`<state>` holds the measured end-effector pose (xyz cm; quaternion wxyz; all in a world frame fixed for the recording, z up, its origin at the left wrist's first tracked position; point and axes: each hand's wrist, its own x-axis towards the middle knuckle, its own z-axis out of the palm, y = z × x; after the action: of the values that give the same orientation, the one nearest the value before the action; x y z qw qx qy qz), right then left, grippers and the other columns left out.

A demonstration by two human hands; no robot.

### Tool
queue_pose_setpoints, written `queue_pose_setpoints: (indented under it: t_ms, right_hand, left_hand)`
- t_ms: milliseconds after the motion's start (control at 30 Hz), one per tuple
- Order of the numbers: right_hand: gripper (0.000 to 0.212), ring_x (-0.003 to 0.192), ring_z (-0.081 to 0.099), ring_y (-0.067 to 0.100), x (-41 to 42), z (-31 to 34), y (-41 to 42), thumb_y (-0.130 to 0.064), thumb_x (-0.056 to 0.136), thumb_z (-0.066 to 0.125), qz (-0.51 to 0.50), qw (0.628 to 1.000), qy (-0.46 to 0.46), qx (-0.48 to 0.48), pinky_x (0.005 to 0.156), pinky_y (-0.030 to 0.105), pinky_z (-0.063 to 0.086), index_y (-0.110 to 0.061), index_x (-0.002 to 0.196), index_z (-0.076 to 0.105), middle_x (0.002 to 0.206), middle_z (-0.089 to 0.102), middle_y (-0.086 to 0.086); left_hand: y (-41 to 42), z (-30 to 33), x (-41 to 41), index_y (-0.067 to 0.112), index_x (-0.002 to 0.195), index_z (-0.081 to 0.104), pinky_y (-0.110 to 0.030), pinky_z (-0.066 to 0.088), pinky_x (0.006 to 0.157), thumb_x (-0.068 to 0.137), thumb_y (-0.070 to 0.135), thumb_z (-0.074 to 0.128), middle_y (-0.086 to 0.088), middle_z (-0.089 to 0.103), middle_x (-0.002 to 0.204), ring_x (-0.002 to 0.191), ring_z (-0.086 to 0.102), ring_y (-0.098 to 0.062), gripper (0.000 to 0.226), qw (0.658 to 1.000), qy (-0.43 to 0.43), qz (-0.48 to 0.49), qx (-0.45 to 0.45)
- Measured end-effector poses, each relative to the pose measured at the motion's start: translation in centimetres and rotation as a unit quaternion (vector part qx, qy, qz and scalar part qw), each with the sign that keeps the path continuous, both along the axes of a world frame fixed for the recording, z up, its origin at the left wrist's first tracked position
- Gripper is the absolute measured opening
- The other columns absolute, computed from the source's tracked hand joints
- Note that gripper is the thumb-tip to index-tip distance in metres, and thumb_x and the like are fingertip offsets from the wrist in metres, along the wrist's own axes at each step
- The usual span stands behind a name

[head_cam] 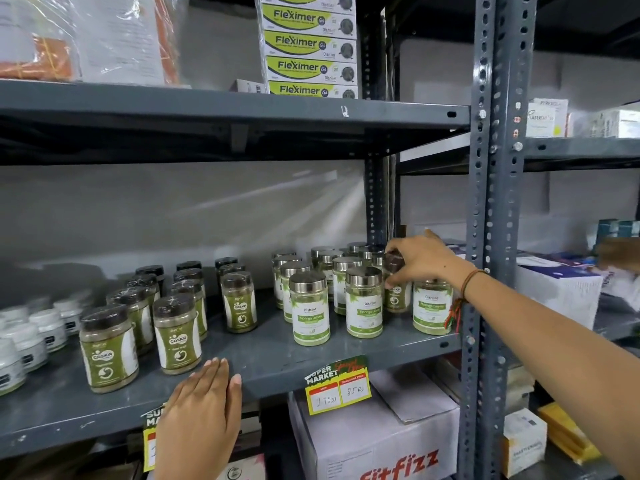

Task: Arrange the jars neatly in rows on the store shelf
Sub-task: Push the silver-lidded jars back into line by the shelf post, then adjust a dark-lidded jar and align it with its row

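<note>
- Grey metal shelf (277, 362) fills our view, holding rows of jars.
- Our right hand (424, 259) grips a dark-lidded jar (396, 289) among the silver-lidded jars (363, 301) (far right).
- Our left hand (204, 407) rests flat and open on the shelf edge.

Right hand (424, 259) covers the lid and shoulder of a dark-capped jar (396, 296); its label is unreadable. Beyond the left hand (201, 414), white jars (33, 336) blur, cut by the frame edge. Left hand hides a price tag (150, 441).
</note>
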<state>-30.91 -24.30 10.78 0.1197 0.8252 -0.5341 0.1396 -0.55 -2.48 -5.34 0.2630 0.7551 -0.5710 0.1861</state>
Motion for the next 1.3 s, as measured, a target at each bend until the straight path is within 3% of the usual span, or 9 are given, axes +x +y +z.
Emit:
queue_pose_setpoints:
  t_ms: [67,133,300,400,567,700,800,967,1300]
  right_hand:
    - [0.075,0.095,0.064,0.022,-0.2,1.0,0.7,-0.058,0.063,0.081,0.012,0.999,-0.048,-0.011,0.095,0.044,0.049,-0.027,0.126,0.056,0.104,0.068,-0.003]
    - [0.071,0.096,0.066,0.027,-0.2,2.1,1.6,-0.052,0.064,0.084,0.021,0.996,-0.073,-0.037,0.085,0.044,0.055,-0.028,0.125,0.055,0.108,0.068,0.002]
    - [0.068,0.096,0.063,0.028,1.2,4.5,4.0,-0.04,0.067,0.085,0.058,0.98,-0.1,-0.163,0.081,0.042,0.053,-0.03,0.125,0.052,0.109,0.061,0.003]
    - [0.068,0.102,0.06,0.026,3.5,5.5,5.9,-0.04,0.067,0.083,0.112,0.967,-0.137,-0.186,0.089,0.046,0.052,-0.03,0.126,0.052,0.116,0.061,0.002]
    - [0.07,0.108,0.058,0.013,9.1,5.2,8.9,-0.037,0.067,0.086,0.263,0.935,-0.223,-0.08,0.097,0.034,0.047,-0.027,0.128,0.055,0.124,0.063,-0.003]
    - [0.073,0.109,0.057,0.01,14.2,2.9,10.1,-0.039,0.067,0.087,0.323,0.919,-0.225,0.014,0.09,0.022,0.041,-0.026,0.13,0.053,0.128,0.062,-0.005]
    - [0.072,0.107,0.058,0.013,17.1,0.8,9.9,-0.039,0.069,0.086,0.328,0.926,-0.176,0.065,0.088,0.026,0.045,-0.024,0.13,0.051,0.129,0.063,0.0]
    - [0.071,0.118,0.058,0.024,19.9,-1.5,8.6,-0.035,0.07,0.085,0.323,0.933,-0.121,0.104,0.096,0.036,0.047,-0.019,0.131,0.052,0.132,0.062,0.005]
    - [0.073,0.13,0.05,0.021,22.0,-3.0,6.6,-0.038,0.071,0.084,0.32,0.928,-0.115,0.152,0.106,0.04,0.041,-0.026,0.136,0.052,0.142,0.055,0.0]
  left_hand:
    - [0.0,-0.1,0.1,0.003,0.113,0.065,-0.043,0.046,0.097,0.086,0.044,0.025,-0.014,0.068,0.115,0.112,0.061,-0.026,0.063,1.0,-0.001,0.002,-0.004]
    - [0.0,-0.1,0.1,0.003,0.113,0.065,-0.043,0.047,0.097,0.087,0.043,0.025,-0.014,0.068,0.115,0.111,0.062,-0.026,0.062,1.0,-0.002,0.006,-0.002]
    - [0.0,-0.1,0.0,0.004,0.112,0.066,-0.041,0.048,0.096,0.088,0.041,0.026,-0.014,0.069,0.114,0.109,0.063,-0.025,0.059,1.0,-0.007,0.008,0.005]
    - [0.1,-0.1,0.0,0.004,0.113,0.065,-0.04,0.047,0.097,0.089,0.041,0.026,-0.013,0.068,0.115,0.11,0.062,-0.025,0.059,1.0,-0.012,0.004,0.0]
    - [-0.1,-0.3,0.0,0.006,0.117,0.063,-0.041,0.045,0.1,0.09,0.042,0.027,-0.011,0.067,0.119,0.113,0.06,-0.024,0.057,1.0,-0.015,0.008,-0.003]
    - [-0.2,-0.4,0.1,0.007,0.117,0.063,-0.04,0.045,0.099,0.091,0.04,0.032,-0.01,0.067,0.118,0.113,0.06,-0.024,0.052,1.0,-0.019,0.013,-0.006]
    - [-0.3,-0.5,0.2,0.008,0.117,0.063,-0.039,0.045,0.1,0.092,0.037,0.038,-0.008,0.067,0.12,0.114,0.059,-0.022,0.046,1.0,-0.021,0.013,-0.007]
    - [-0.5,-0.7,0.4,0.008,0.115,0.065,-0.038,0.046,0.098,0.092,0.036,0.043,-0.008,0.068,0.117,0.111,0.061,-0.021,0.042,0.999,-0.026,0.011,-0.016]
    - [-1.2,-1.4,0.8,0.011,0.122,0.06,-0.036,0.04,0.104,0.093,0.042,0.03,-0.006,0.064,0.125,0.119,0.055,-0.019,0.052,0.999,-0.02,0.002,-0.037]
